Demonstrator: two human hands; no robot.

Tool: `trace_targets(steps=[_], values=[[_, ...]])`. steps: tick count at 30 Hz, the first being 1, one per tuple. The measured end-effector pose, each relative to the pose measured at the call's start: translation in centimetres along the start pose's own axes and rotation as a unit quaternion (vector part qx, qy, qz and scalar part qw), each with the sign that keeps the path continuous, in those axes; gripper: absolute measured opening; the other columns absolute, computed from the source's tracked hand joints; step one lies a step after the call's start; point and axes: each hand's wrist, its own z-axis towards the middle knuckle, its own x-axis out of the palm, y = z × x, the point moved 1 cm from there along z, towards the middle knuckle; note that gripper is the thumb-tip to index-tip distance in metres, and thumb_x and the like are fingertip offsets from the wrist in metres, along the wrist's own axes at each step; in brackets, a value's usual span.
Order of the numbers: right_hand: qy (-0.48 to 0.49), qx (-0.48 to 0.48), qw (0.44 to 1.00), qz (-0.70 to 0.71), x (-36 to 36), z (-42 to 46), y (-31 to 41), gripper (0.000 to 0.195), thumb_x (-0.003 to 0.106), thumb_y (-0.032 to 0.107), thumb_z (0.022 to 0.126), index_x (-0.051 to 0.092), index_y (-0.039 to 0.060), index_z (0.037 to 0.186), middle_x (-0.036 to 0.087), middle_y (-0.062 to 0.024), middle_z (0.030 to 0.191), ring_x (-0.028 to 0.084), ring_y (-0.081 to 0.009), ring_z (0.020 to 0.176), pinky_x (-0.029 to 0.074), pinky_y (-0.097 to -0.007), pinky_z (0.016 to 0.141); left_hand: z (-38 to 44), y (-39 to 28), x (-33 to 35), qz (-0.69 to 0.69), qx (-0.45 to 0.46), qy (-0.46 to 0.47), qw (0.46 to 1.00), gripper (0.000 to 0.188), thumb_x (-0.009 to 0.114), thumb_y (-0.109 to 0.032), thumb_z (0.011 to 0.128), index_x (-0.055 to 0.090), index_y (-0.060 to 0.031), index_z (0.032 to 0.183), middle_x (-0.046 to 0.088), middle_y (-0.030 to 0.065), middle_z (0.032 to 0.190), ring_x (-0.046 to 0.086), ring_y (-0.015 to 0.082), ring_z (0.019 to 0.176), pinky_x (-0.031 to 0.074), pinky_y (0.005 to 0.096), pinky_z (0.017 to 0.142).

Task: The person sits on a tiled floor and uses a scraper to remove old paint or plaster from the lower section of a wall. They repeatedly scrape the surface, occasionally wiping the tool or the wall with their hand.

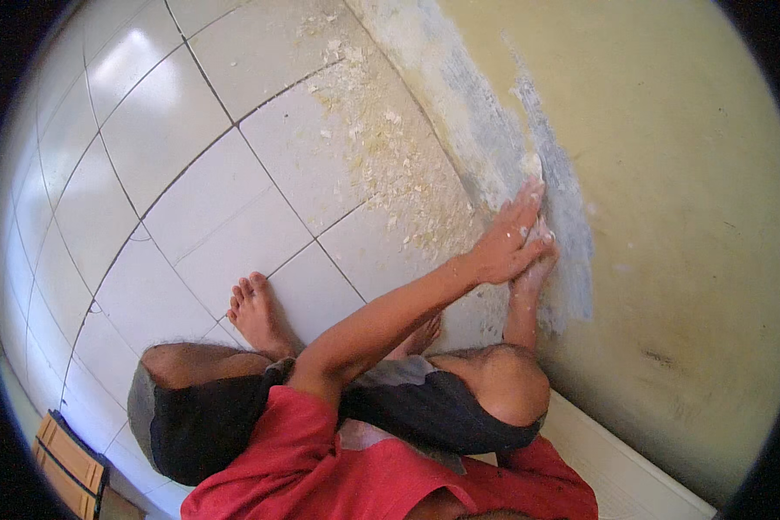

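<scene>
Both my hands are at the lower part of a yellowish painted wall, beside a scraped grey strip. My left hand reaches across with its fingers stretched forward and together, overlapping my right hand. Under and beside it, my right hand has its fingers curled, with white dust on them. A small pale flat piece, apparently the end of a scraper, shows at the fingertips against the wall. The hands hide the rest of it, so the left hand's hold is unclear.
Paint flakes and dust cover the white floor tiles along the wall's foot. My bare foot and bent knees are close by. A pale long panel runs along the wall behind. A brown wooden object stands lower left.
</scene>
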Motion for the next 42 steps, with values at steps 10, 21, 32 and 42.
trace_targets(steps=[10,21,32,42], values=[[0.055,-0.337,0.810,-0.477,19.9,13.0,2.2,0.033,0.056,0.026,0.102,0.070,-0.0033,0.102,0.070,-0.0268,0.085,0.071,-0.0336,0.079,0.052,-0.0459,0.073,12.3,-0.1,-18.5,0.020,0.003,-0.073,0.997,0.071,0.033,-0.040,0.110,0.018,0.0107,0.157,0.012,0.0303,0.167,0.011,0.0389,0.157,0.011,0.0404,0.128],[0.055,-0.042,0.997,-0.033,-4.1,-0.7,-1.5,0.041,0.052,0.025,0.108,0.060,-0.0073,0.130,0.064,-0.0126,0.129,0.061,-0.0223,0.114,0.051,-0.0370,0.100,-0.9,0.9,-0.5,0.024,-0.015,0.031,0.999,0.084,0.052,-0.042,0.102,0.015,0.0047,0.161,0.013,0.0292,0.168,0.014,0.0433,0.156,0.015,0.0532,0.125],[0.044,-0.117,0.962,-0.242,1.6,3.4,0.6,0.044,0.055,0.019,0.103,0.057,-0.0102,0.136,0.066,-0.0142,0.125,0.061,-0.0219,0.110,0.051,-0.0367,0.095,2.8,-0.1,-3.4,0.025,-0.031,0.011,0.999,0.081,0.045,-0.039,0.106,0.007,0.0066,0.161,0.007,0.0291,0.169,0.006,0.0390,0.158,0.009,0.0429,0.128],[-0.030,-0.030,0.995,-0.086,-1.3,0.6,1.0,0.038,0.049,0.017,0.105,0.060,-0.0113,0.127,0.065,-0.0150,0.125,0.064,-0.0260,0.111,0.053,-0.0392,0.097,0.6,1.2,0.8,0.018,-0.034,-0.008,0.999,0.087,0.049,-0.046,0.102,0.011,0.0051,0.161,0.013,0.0295,0.167,0.014,0.0440,0.156,0.017,0.0543,0.124]])
